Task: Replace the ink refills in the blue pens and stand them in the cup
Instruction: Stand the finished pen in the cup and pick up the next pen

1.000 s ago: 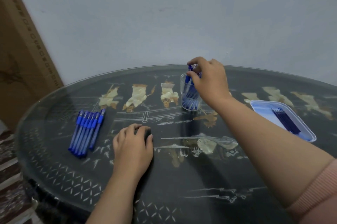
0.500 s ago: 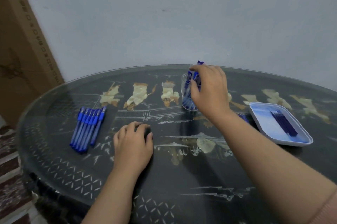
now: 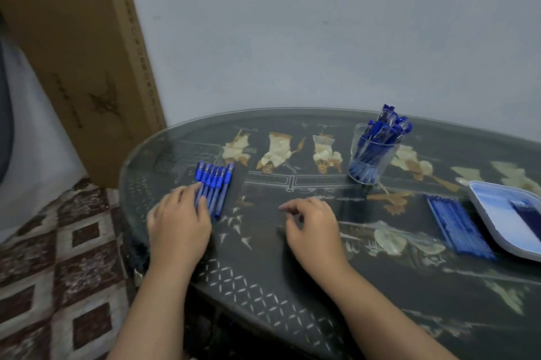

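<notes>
Several blue pens [image 3: 216, 184] lie side by side in a row on the left part of the dark glass table [image 3: 292, 286]. My left hand [image 3: 178, 225] rests at the near end of that row, its fingertips touching the leftmost pens. My right hand [image 3: 314, 230] hovers over the table's middle with loosely curled fingers, holding nothing. A clear cup [image 3: 370, 154] at the back holds several blue pens standing upright. A row of blue refills [image 3: 456, 225] lies on the table to the right, beside a white tray [image 3: 491, 222] with dark refills [image 3: 527, 213] in it.
A tall cardboard box [image 3: 79, 61] leans against the wall at the back left. A patterned brown cloth [image 3: 58, 271] covers a surface left of the table. The table's near-left edge curves close to my left wrist.
My right hand left the cup and drew back to the table's middle. My left hand moved left onto the row of pens. The camera view turned left.
</notes>
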Action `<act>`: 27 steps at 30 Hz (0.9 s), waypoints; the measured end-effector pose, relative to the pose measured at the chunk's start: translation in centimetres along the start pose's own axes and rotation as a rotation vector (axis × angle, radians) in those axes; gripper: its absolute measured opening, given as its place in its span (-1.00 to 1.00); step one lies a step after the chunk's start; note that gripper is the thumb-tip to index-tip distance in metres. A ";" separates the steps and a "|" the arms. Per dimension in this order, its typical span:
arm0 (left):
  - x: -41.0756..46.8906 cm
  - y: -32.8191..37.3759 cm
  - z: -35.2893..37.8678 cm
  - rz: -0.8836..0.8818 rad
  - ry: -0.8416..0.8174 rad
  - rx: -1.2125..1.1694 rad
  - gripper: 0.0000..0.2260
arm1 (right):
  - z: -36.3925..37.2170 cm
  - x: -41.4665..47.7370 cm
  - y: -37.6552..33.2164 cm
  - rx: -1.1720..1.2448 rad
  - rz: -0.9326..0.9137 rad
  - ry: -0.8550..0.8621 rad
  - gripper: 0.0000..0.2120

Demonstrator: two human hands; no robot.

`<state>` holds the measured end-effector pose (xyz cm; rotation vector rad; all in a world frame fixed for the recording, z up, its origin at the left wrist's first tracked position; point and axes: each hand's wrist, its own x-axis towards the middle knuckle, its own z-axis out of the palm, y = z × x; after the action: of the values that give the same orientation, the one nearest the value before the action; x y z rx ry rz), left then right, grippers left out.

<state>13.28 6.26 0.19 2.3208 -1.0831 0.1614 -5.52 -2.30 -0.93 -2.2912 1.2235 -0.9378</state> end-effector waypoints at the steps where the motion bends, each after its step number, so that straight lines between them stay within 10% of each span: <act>1: 0.2 -0.8 -0.1 -0.017 -0.023 0.016 -0.65 | 0.8 0.6 -0.8 0.008 0.003 -0.042 -0.81; 27: 0.3 -2.6 0.9 -0.027 -0.155 0.096 -0.57 | 8.0 5.4 -8.0 -0.040 0.380 -0.027 -0.82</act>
<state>15.29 6.96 -1.64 2.4661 -1.1410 0.0243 6.95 -2.24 0.26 -1.9886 1.6025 -0.7462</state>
